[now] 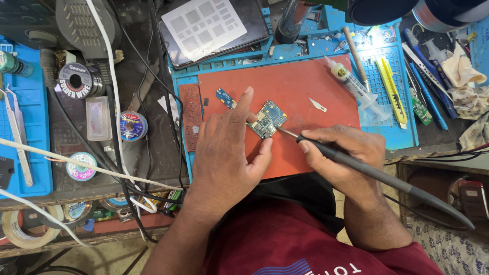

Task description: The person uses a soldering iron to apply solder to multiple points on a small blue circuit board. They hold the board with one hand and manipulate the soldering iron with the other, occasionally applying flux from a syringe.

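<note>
A small blue circuit board point(269, 120) lies on the red work mat point(300, 81). My left hand point(226, 153) rests on the mat and steadies the board with index finger and thumb. My right hand point(346, 153) grips a black soldering iron point(377, 175) like a pen. Its metal tip touches the board's lower right edge. A narrow blue board strip point(224, 97) lies just left of my left index finger.
A syringe point(356, 86) and a small blade point(318, 105) lie on the mat's right side. A yellow utility knife point(391, 89) sits on the blue mat. A phone with a metal stencil point(211, 28) lies at the back. Solder reels point(76, 81), tape rolls and white cables crowd the left.
</note>
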Demonstrator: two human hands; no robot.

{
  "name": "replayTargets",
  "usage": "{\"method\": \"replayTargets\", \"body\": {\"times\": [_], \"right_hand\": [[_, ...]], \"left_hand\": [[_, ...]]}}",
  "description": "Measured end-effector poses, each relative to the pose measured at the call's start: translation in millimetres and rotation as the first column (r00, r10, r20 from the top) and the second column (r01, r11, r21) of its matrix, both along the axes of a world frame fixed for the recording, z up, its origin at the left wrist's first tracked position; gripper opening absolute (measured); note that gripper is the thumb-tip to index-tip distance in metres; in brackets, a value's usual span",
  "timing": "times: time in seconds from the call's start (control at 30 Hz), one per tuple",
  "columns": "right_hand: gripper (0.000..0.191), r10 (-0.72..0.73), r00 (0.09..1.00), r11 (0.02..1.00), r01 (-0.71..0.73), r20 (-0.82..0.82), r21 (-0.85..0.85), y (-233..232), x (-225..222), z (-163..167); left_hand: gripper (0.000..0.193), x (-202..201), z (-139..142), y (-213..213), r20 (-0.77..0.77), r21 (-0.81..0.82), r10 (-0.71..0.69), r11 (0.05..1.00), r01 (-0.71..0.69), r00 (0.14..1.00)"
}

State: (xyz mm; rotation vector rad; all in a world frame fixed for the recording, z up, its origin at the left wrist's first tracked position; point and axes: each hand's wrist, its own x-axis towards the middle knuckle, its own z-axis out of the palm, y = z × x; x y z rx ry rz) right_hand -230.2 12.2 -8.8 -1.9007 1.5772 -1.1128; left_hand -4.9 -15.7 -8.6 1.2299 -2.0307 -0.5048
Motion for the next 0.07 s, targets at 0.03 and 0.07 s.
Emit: {"method": "replayTargets", "body": {"times": [0.03,0.07], "right_hand": [[0.019,0.02,1.0,1.0,-0.02,-0.007,-0.004,0.4,-0.1,0.2],[0.019,0.041,0.999,0.999,-0.041,-0.014,-0.008,1.1,-0.1,0.4]], "left_hand": [[0.086,-0.1,-0.2,0.3,-0.002,-0.001,-0.002,1.0,0.002,1.0],[0.086,-0.1,-0.5,0.6,-0.003,-0.003,-0.002,1.0,0.002,1.0]]}}
